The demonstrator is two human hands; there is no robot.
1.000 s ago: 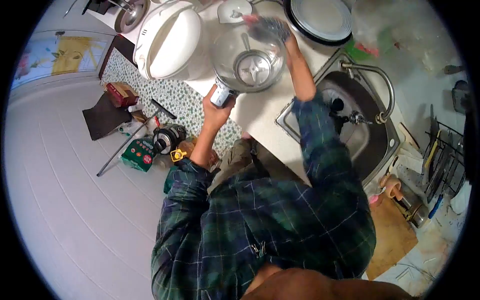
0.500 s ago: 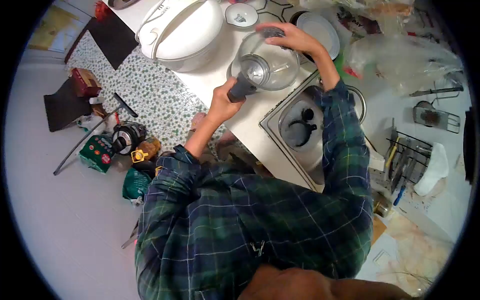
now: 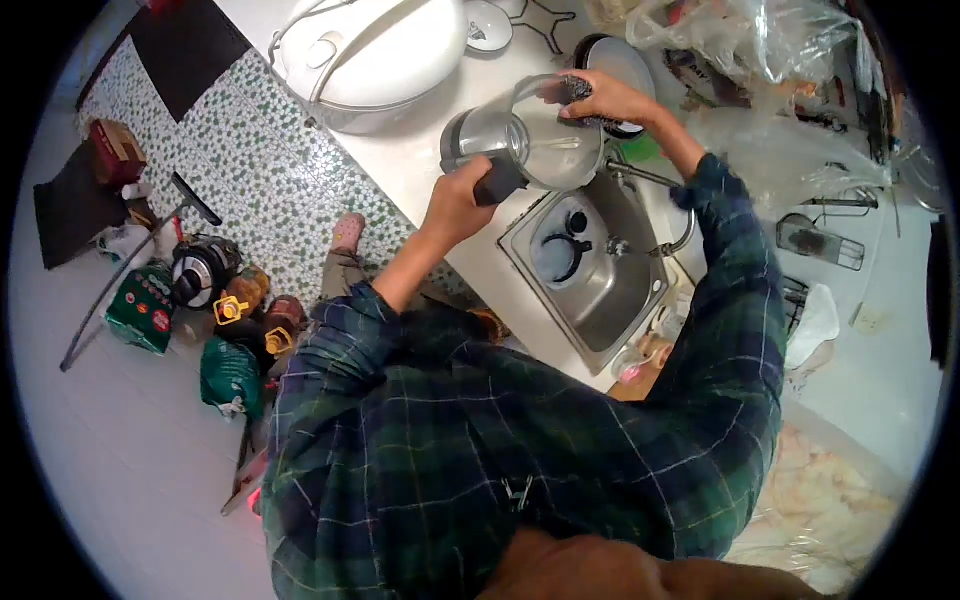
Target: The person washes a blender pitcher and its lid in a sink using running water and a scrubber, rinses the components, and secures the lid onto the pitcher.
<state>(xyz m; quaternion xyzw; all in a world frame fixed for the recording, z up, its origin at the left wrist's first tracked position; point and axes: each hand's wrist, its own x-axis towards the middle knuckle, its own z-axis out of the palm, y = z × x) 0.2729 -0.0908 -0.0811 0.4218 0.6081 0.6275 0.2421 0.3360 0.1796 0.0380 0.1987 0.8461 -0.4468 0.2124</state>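
My left hand (image 3: 458, 207) is closed around the dark handle of a clear blender jug (image 3: 560, 150). The jug is tipped on its side above the counter near the sink, its wide mouth to the right and its grey base (image 3: 462, 138) to the left. In my right hand (image 3: 612, 98) is a dark, mesh-like scouring pad (image 3: 577, 88), at the jug's rim. Below lies the steel sink (image 3: 625, 325), with a black ring-shaped lid (image 3: 570, 262) and a small dark cap (image 3: 577, 222) in it.
A curved faucet (image 3: 690, 225) reaches over the sink. Left of the jug stands a large white lidded pot (image 3: 385, 50), with a small white bowl (image 3: 488, 28) beside it. Stacked plates (image 3: 620, 70) and clear plastic bags (image 3: 720, 45) are behind my right hand. Bottles (image 3: 283, 320) stand on the floor.
The jug has tilted further onto its side, its mouth turning right towards the sink. My right hand has moved slightly right and down with the scouring pad. The view has shifted, showing more of the sink.
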